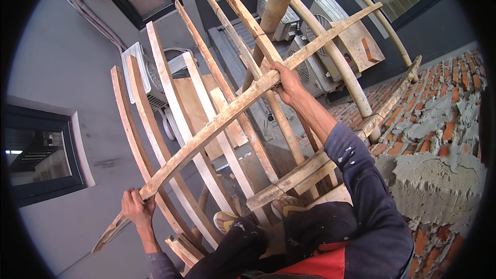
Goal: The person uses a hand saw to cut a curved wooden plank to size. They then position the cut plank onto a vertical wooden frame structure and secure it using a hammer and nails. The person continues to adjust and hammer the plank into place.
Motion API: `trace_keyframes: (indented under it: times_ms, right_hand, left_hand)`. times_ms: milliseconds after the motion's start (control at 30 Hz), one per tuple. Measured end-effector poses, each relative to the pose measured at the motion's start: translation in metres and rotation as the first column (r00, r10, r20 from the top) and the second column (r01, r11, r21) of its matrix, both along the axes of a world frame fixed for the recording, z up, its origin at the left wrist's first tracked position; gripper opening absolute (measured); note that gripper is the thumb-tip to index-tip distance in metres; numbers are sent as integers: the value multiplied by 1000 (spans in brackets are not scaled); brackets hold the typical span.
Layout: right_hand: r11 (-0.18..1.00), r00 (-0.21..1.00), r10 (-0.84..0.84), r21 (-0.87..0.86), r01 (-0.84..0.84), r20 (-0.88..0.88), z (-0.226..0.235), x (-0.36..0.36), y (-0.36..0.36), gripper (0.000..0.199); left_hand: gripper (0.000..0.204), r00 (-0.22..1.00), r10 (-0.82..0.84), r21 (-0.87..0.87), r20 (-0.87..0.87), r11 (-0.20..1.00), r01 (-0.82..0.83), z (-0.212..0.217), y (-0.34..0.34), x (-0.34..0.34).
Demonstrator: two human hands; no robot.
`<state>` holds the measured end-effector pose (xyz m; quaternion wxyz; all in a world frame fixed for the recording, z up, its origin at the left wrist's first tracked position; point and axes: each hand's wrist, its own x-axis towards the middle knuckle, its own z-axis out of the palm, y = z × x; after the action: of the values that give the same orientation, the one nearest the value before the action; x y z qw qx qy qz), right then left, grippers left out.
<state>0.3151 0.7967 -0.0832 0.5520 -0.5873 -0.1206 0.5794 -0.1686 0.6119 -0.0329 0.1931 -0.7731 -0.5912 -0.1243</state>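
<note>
A long, rough wooden beam (222, 119) slants across the view from lower left to upper right, over several spaced timbers. My left hand (138, 207) is closed around its lower-left part, and a splintered wooden end (109, 233) sticks out past the hand. Farther up, my right hand (287, 83) grips the same beam from the right side, fingers wrapped round it. Beneath lie the long timbers (188, 137), running away from me roughly side by side with gaps between them. My feet, in sandals (226, 222), rest on timber below the beam.
Outdoor air-conditioner units (310, 67) stand far below, beyond the timbers. A thick round pole (279, 0) rises at the top. Right of me is a brick wall (439, 103) with rough mortar; on the left, a grey wall (103, 165) with a dark-framed window (44, 150).
</note>
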Motion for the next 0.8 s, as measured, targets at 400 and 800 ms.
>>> trace_keyframes:
  times_ms: [400,800]
  right_hand:
    - [985,983,160,85,-153,-87,40,-44,-27,25]
    - [920,910,350,268,-288,-224,82,-67,-61,20]
  left_hand:
    - [51,986,128,121,-104,986,-115,31,-77,-21]
    - [46,938,275,303,-210,931,-205,85,-149,-25]
